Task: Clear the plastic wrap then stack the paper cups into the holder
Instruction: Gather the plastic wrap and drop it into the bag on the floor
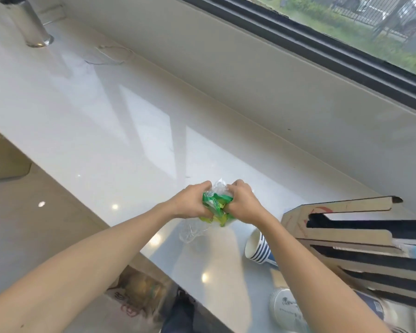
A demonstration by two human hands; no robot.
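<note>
The green-printed plastic wrap is bunched between both hands, held just above the white counter. The left hand is closed on the wrap's left side and the right hand is closed on its right side, knuckles almost meeting over it. Clear film hangs below the wrap toward the counter. Right of the wrap, a stack of blue-striped paper cups lies on its side against the cardboard cup holder. Nearer the camera than the wrap sits another cup stack.
</note>
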